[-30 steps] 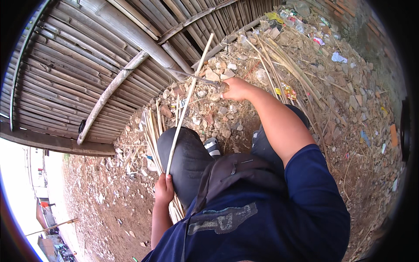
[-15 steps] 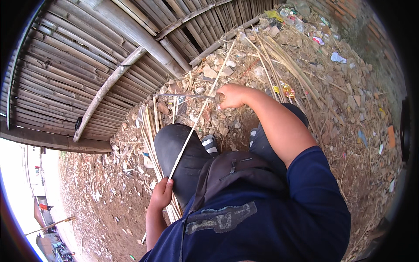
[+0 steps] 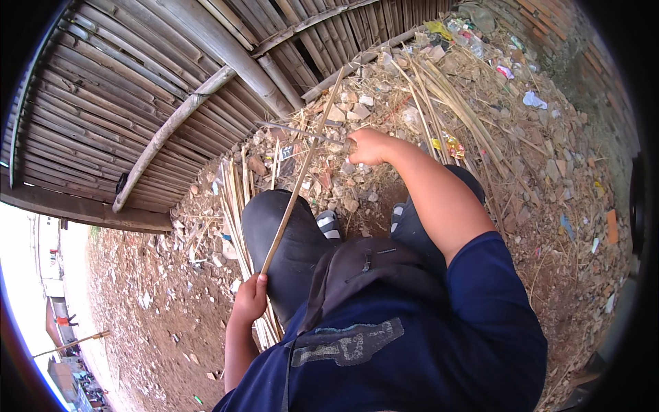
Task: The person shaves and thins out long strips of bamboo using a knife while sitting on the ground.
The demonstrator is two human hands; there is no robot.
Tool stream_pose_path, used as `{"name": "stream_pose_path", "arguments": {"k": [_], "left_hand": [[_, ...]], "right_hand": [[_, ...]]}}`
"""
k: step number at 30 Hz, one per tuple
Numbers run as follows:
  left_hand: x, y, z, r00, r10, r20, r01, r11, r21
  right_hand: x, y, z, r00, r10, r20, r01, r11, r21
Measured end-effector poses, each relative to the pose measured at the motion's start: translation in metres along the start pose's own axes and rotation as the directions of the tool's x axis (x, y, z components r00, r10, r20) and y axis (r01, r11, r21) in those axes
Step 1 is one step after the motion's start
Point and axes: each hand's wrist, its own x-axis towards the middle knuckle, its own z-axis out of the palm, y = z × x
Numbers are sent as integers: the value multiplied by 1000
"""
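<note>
My left hand is closed on the near end of a long bamboo strip, which slants up past my left knee and shows a brownish face. In my right hand is the handle of a long, thin-bladed knife. Its blade points left and crosses the strip, close to my right fist; whether the edge touches the strip I cannot tell. Beside my left leg lies a bundle of pale split strips, its near end partly behind my left hand and forearm.
A slatted bamboo wall with round poles rises at the far left. More long strips lie on the rubble-strewn ground at the far right, among scraps of plastic litter. A brick wall stands beyond them. I sit with a dark bag across my front.
The strip has rolled from its pale face to a browner one, and its far end has swung left. The knife's tip has tilted upward. Both hands keep their hold.
</note>
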Motion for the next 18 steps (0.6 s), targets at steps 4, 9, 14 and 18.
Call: {"name": "stream_pose_path", "arguments": {"k": [4,9,14,18], "left_hand": [[-5,13,6,997,11,-82,3,987,164],[-6,6,24,981,73,-177,-30,972,232],[-5,19,17,987,25,-162,20,963,271],[-7,15,16,987,19,-157,26,960,280]], "right_hand": [[-11,-24,7,993,-81,90,92,989,-118],[-26,-36,-4,963,-123,242,134,991,-30],[-4,-3,-6,999,-24,26,24,1000,1],[-18,-42,2,978,-68,199,94,988,-126]]}}
